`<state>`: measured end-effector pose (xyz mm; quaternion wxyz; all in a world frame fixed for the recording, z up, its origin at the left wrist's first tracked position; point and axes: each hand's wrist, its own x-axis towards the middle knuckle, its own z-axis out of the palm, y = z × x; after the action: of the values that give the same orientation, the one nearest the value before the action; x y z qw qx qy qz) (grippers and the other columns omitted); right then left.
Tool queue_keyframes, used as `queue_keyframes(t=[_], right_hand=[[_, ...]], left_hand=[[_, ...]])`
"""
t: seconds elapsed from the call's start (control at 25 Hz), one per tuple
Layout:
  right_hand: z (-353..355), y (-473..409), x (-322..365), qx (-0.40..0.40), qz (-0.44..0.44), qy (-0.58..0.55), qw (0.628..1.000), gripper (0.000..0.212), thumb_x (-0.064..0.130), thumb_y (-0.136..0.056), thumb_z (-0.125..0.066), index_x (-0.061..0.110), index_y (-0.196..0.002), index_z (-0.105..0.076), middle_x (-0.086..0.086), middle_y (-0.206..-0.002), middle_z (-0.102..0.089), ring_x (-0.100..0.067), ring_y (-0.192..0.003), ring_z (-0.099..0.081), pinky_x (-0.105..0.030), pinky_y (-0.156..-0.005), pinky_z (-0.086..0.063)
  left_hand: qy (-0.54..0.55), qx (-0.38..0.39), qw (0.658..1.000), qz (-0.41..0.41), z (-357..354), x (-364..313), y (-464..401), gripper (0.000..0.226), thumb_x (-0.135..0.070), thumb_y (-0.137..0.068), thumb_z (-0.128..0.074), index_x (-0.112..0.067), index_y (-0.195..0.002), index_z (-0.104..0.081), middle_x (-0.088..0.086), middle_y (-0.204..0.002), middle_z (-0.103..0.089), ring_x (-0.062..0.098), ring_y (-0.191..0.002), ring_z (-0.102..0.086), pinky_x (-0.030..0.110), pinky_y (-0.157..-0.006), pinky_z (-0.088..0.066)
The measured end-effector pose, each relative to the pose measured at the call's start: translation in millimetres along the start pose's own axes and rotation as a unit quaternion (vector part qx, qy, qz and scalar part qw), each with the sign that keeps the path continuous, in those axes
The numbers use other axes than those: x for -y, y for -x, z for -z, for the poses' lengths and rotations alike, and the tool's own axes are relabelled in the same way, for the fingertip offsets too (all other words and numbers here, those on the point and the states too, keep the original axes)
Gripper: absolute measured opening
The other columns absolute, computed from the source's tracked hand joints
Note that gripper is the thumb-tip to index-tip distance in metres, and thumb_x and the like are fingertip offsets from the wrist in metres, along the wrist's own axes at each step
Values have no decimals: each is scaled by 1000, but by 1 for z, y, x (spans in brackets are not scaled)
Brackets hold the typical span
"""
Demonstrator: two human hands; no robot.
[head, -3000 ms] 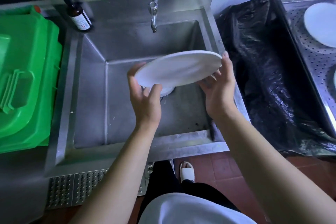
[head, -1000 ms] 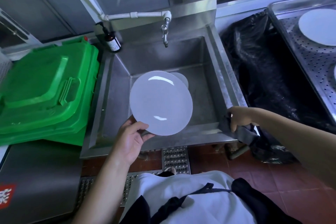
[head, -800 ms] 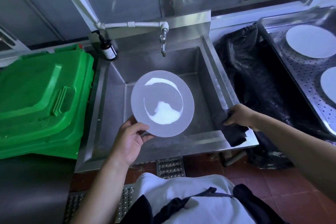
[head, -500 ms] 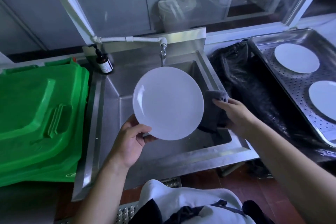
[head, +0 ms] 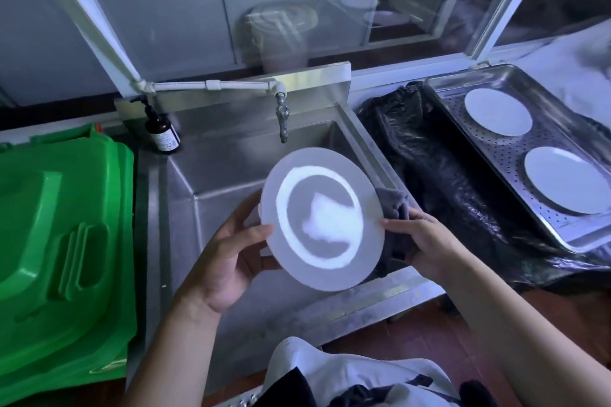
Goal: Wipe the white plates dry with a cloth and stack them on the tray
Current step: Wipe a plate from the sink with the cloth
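I hold a white plate tilted toward me over the steel sink. My left hand grips its left rim, thumb on the front face. My right hand holds a dark grey cloth against the plate's right edge and back, the thumb touching the rim. Most of the cloth is hidden behind the plate. Two more white plates lie side by side on the perforated steel tray at the right.
A green bin stands left of the sink. A brown pump bottle sits at the sink's back left corner, the tap hangs above the basin. Black plastic sheeting lies between sink and tray.
My right hand picked the cloth up from the sink's front right corner and brought it to the plate's right edge. The left hand has kept hold of the plate, which has tilted.
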<state>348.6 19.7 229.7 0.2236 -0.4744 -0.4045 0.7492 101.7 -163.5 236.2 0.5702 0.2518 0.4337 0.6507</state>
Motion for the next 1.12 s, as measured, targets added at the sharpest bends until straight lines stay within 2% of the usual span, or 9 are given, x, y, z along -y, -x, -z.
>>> queue_keyframes(t=[0.24,0.4,0.48,0.6,0.72,0.84,0.92,1.0,1.12], right_hand=[[-13,0,1,-64,14,110,992,26,-7,-81,-71,10,-99,-78,-12,-91,-77,-29,-73,-74,-38,-57,-59],[-25,-6,11,-178,73,242,951,8,1,-89,-63,2,-93,-70,-8,-73,-52,-20,-62,-48,-33,-60,-36],[-35,-8,17,-194,95,242,946,9,7,-90,-61,4,-83,-66,-8,-71,-46,-19,-60,-43,-35,-58,-36],[-70,-8,18,-191,93,183,960,14,13,-93,-62,12,-82,-71,-8,-74,-56,-24,-70,-54,-40,-62,-44],[-106,-5,18,-209,151,165,952,24,18,-93,-63,21,-72,-73,1,-61,-60,-22,-65,-58,-37,-58,-45],[-128,6,21,-172,235,198,936,22,20,-92,-56,22,-74,-69,10,-51,-49,-16,-53,-45,-34,-53,-36],[-141,20,20,-126,288,206,927,19,21,-90,-55,26,-91,-73,17,-58,-54,-10,-57,-47,-34,-57,-38],[-153,35,16,-78,328,220,915,27,25,-91,-57,28,-111,-74,21,-72,-62,-1,-67,-53,-31,-66,-42],[-163,55,11,-18,360,239,902,36,18,-90,-59,25,-123,-72,21,-102,-74,1,-99,-66,-32,-88,-53]], left_hand=[[-22,14,999,22,6,9,-4,75,-3,-77,-65,-38,-143,-57,3,-128,-68,25,-110,-69,45,-72,-61],[-36,-30,999,11,0,14,-5,76,-2,-73,-65,-42,-138,-61,0,-118,-74,21,-102,-69,41,-69,-59],[-56,-34,998,0,-6,12,-6,77,-2,-72,-64,-45,-136,-62,0,-115,-75,17,-98,-71,39,-68,-59],[-101,-12,995,-10,-26,11,-8,79,-1,-71,-61,-51,-131,-63,2,-105,-77,14,-91,-71,33,-67,-59],[-148,9,988,-33,-46,12,-5,81,0,-72,-57,-60,-126,-64,-3,-107,-78,10,-93,-71,38,-77,-62],[-160,2,984,-72,-48,4,-6,83,3,-74,-57,-58,-130,-62,-5,-115,-78,13,-106,-72,48,-94,-58],[-154,-6,984,-93,-46,-6,-9,84,4,-73,-57,-58,-130,-62,-4,-119,-77,15,-107,-72,43,-91,-58],[-140,-7,984,-106,-41,-17,-10,88,4,-71,-57,-60,-130,-61,-1,-117,-77,14,-99,-71,36,-81,-57],[-118,-11,986,-116,-31,-26,-10,86,0,-74,-63,-56,-138,-57,3,-110,-77,22,-92,-64,45,-76,-53]])
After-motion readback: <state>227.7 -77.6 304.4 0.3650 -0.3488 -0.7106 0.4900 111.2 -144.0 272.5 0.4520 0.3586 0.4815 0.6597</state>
